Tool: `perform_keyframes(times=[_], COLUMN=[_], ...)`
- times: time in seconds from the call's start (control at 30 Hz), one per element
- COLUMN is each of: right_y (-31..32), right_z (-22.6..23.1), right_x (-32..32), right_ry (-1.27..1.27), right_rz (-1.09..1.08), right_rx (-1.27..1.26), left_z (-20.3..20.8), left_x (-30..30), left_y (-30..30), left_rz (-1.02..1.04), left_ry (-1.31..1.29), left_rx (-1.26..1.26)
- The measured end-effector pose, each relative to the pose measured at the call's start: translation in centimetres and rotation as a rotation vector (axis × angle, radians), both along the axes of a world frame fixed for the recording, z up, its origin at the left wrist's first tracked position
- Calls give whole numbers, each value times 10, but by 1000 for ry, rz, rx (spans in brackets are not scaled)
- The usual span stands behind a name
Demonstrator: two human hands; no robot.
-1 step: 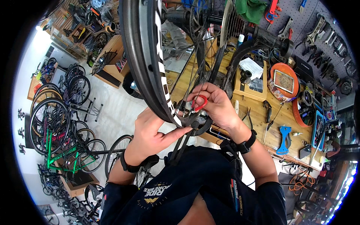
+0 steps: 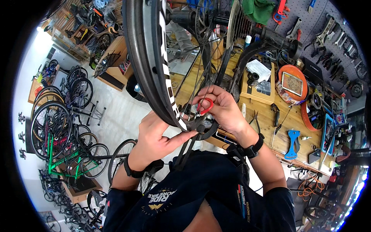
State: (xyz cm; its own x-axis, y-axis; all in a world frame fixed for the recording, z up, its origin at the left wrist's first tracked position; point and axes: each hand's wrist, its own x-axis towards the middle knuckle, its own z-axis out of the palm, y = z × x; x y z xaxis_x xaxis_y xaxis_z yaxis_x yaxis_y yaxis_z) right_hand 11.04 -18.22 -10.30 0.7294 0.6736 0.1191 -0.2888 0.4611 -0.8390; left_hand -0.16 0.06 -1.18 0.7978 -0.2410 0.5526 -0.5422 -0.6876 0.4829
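A black bicycle wheel rim [image 2: 145, 62] with white lettering stands upright before me in a dark truing stand [image 2: 244, 58]. At the rim's near end, my left hand [image 2: 154, 135] is closed round it, the thumb stretched along the bottom toward the stand. My right hand [image 2: 224, 108] pinches a small red spoke wrench [image 2: 209, 105] beside the spokes, just inside the rim. Fingers and the rim hide the wrench's jaw. Toward the hub, a toothed cassette [image 2: 233, 29] sits on the wheel's right side.
Behind and to the right runs a wooden workbench [image 2: 286, 133] bearing a cardboard box [image 2: 270, 91], a round orange-rimmed container [image 2: 283, 79], a blue tool [image 2: 293, 144] and pliers [image 2: 256, 120]. Tools hang on a pegboard [image 2: 309, 29]. Several bicycles [image 2: 58, 150] stand at the left.
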Motion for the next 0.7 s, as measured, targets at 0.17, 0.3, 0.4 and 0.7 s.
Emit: perform_keyframes(times=[0.17,0.3,0.4,0.7], right_y=[-11,-21,-16,-4], right_z=[17,14,3,20], right_x=[3,15,14,3], right_ry=[-27,44,131,324], right_rz=[157,384,398,472], right_rx=[44,144,165,373], left_z=[0,11,18,24], left_x=[0,-1,-1,-3], left_y=[3,-1,-3,1], left_rz=[3,20,28,21], left_ry=[-8,23,35,57], left_rx=[-6,-69,-105,-119])
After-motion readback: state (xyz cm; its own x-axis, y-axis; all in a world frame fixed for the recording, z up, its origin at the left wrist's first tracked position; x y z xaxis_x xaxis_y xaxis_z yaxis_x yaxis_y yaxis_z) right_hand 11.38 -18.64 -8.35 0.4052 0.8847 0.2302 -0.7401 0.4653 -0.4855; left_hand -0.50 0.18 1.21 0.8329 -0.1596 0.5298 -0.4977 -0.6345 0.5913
